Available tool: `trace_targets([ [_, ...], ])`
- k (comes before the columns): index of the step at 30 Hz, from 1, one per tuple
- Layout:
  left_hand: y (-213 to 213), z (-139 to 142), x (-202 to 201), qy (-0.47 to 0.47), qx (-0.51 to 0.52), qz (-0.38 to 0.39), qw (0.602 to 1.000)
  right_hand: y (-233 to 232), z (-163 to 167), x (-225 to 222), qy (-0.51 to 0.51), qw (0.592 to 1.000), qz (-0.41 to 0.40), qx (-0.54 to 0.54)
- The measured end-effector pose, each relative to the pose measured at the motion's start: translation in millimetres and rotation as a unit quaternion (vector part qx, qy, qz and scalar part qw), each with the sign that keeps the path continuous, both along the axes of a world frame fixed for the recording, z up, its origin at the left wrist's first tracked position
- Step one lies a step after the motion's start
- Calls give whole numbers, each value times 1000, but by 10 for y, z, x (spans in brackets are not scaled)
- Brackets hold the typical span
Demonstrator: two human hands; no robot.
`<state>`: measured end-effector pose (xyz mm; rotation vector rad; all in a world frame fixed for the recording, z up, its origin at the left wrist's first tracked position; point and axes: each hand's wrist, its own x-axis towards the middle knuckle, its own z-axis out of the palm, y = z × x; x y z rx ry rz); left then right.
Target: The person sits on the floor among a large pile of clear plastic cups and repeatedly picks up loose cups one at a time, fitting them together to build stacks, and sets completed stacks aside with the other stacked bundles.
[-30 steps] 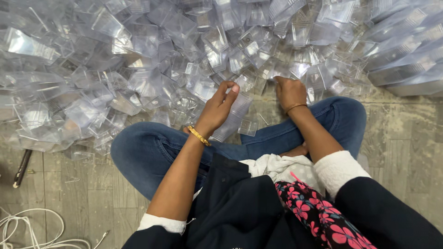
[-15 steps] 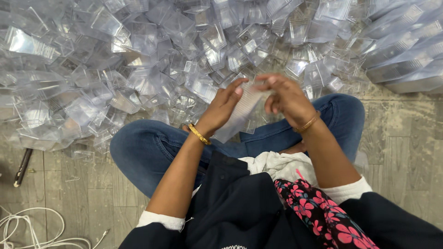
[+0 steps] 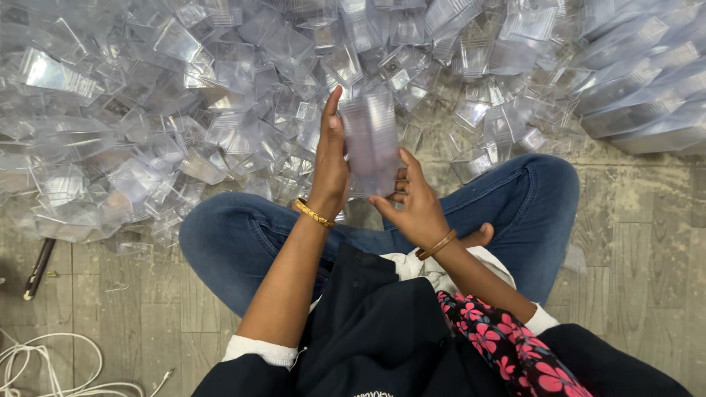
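Head view: clear plastic box [image 3: 371,140] pinched between left hand [image 3: 331,165] and right hand [image 3: 415,206], raised above crossed legs [image 3: 243,242] (blurry, so details unclear). Could slip into the pile of clear boxes [image 3: 220,81], being slick and only lightly gripped.

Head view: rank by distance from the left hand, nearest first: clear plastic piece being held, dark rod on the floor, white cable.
1. Clear plastic piece: held upright against the left hand, with the right hand on its lower edge.
2. Dark rod: on the floor, far left.
3. White cable: coiled at the bottom-left corner, farthest.
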<state>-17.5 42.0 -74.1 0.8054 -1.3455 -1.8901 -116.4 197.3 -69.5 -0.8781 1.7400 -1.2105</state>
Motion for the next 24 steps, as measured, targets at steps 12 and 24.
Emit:
trace_targets([
  [12,49,44,37,165,256,-121,945,-87,464,-303,354,906,146,-182],
  [24,152,127,-9,3,245,-199,949,506,133,-678,114,981,-11,-156],
])
